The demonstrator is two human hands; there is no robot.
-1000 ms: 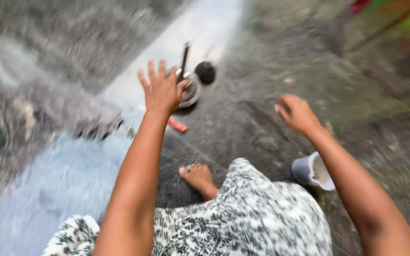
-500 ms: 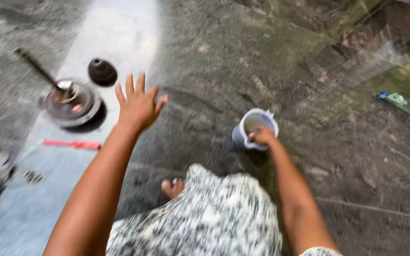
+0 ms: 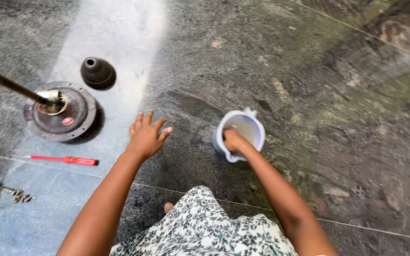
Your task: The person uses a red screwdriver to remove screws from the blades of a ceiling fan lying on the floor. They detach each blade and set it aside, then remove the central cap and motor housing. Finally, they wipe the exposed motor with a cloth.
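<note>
- Right hand [image 3: 235, 141] is curled over the near rim of the mug [image 3: 239, 133], fingers dipping inside, so it's gripping the mug, which sits on the stone floor [image 3: 309, 95] just ahead of the knees.
- Left hand [image 3: 146, 137] is open, fingers spread, hovering over bare floor and holding nothing.
- Looks like the grab-the-mug step to me: grip is on, mug isn't lifted yet. Moving it would need a firm pinch on that rim and a level lift, can't tell if there's anything inside.
- Further left: red screwdriver [image 3: 67, 160] flat on the floor, then the round motor housing [image 3: 62, 111] with its rod [image 3: 10, 84] sticking up and out to the left, and 1 dark cone cap [image 3: 97, 72] just behind it.
- Small screws [image 3: 17, 194] near the left edge.
- Plenty of open floor right of the mug; the left side is the cluttered one.
</note>
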